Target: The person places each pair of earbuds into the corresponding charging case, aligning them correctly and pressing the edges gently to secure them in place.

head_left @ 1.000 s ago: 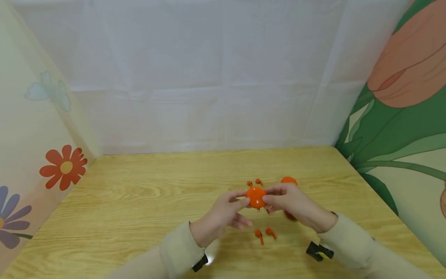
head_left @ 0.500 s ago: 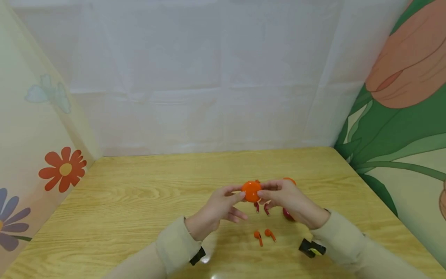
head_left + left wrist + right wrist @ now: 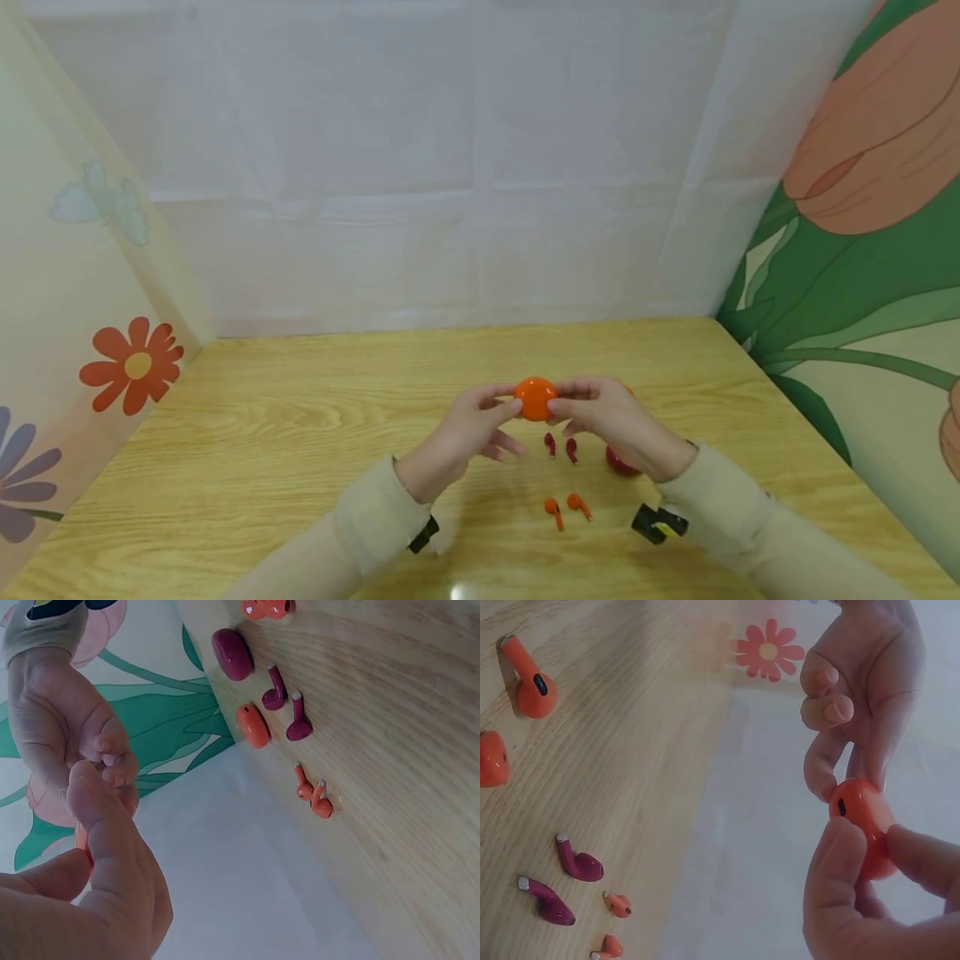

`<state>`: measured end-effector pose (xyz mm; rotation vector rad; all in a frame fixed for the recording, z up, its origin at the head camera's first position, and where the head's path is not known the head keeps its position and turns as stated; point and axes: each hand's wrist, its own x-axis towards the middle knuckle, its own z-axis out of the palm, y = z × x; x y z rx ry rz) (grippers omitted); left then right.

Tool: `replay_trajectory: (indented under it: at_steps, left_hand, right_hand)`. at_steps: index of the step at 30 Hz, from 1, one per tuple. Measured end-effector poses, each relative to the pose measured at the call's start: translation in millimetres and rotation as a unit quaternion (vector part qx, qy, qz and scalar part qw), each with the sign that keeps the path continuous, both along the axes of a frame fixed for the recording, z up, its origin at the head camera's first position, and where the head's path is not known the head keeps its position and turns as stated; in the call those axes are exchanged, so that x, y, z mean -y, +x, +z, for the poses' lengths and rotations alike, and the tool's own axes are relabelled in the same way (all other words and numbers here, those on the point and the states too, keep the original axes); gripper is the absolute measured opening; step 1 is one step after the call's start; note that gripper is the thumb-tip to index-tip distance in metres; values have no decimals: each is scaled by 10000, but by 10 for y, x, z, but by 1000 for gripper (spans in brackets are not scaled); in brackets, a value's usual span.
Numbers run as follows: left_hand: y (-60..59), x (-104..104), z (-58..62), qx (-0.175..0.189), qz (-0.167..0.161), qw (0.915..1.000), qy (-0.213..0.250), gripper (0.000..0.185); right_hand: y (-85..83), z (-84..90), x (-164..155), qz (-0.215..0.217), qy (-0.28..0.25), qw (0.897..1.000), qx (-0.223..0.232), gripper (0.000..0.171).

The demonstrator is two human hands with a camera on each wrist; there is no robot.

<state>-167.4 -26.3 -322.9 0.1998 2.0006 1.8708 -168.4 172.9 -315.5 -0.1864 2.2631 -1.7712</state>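
Orange case [image 3: 536, 398] pinched between hands [image 3: 542, 421].

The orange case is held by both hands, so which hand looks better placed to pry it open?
Probably the right hand: its thumb and fingers pinch the orange case at its edge. The left hand only steadies the other side with its fingertips.

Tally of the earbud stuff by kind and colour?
orange case: 2, one held up, one lying down
maroon case: 1
orange earbuds: 4, near pair, far pair
maroon earbuds: 2
Total: 9
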Motion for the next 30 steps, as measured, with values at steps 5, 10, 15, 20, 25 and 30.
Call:
replay_trajectory:
  at_steps: [5, 10, 15, 20, 25, 30]
  left_hand:
    - [-32, 9, 21, -71, 75, 9999, -21, 40]
    - [-55, 24, 10, -126, 148, 9998, -12, 40]
    - [-92, 35, -1, -254, 227, 9994, 8, 39]
    - [-123, 29, 1, -320, 306, 9990, 41, 39]
    - [-153, 19, 18, -368, 338, 9987, 72, 39]
    - [-190, 21, 63, -524, 326, 9981, 10, 39]
  right_hand:
    - [-25, 15, 15, 27, -52, 10000, -52, 35]
    - [-56, 19, 21, 22, -38, 10000, -74, 34]
    - [-116, 2, 17, 105, -95, 9998, -152, 34]
    - [-151, 17, 27, 140, -194, 9996, -150, 36]
    - [-184, 26, 25, 145, -203, 9996, -132, 35]
    - [-212, 50, 33, 112, -154, 9998, -92, 34]
